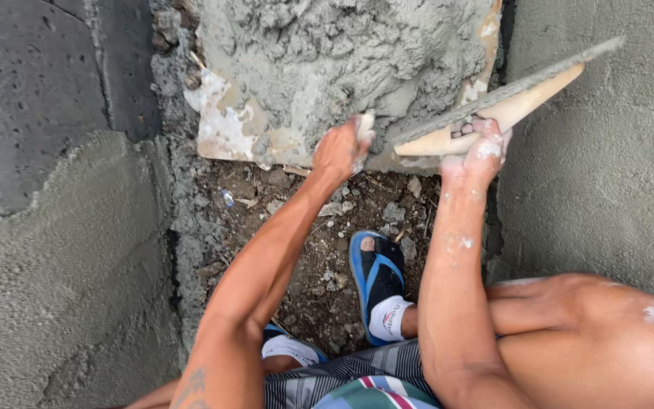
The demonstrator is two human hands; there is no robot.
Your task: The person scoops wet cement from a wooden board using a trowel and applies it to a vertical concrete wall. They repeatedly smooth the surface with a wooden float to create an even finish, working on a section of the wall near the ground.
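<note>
My left hand [338, 154] is closed around a pale tool handle [365, 124], whose working end is buried in a heap of wet grey mortar [334, 53]. The mortar lies on a flat, stained board [225, 130] on the ground. My right hand [483, 151] grips a long wooden float [505, 110] from below, holding it tilted up to the right. A line of mortar runs along the float's upper edge. The float's near end hovers at the right edge of the heap, close to my left hand.
Rough fresh plaster covers a low wall at left [54, 273] and a wall at right [607, 167]. Between them is dirt with stones [327, 220]. My foot in a blue sandal [376, 276] stands there, and my bent knee [592, 333] is at lower right.
</note>
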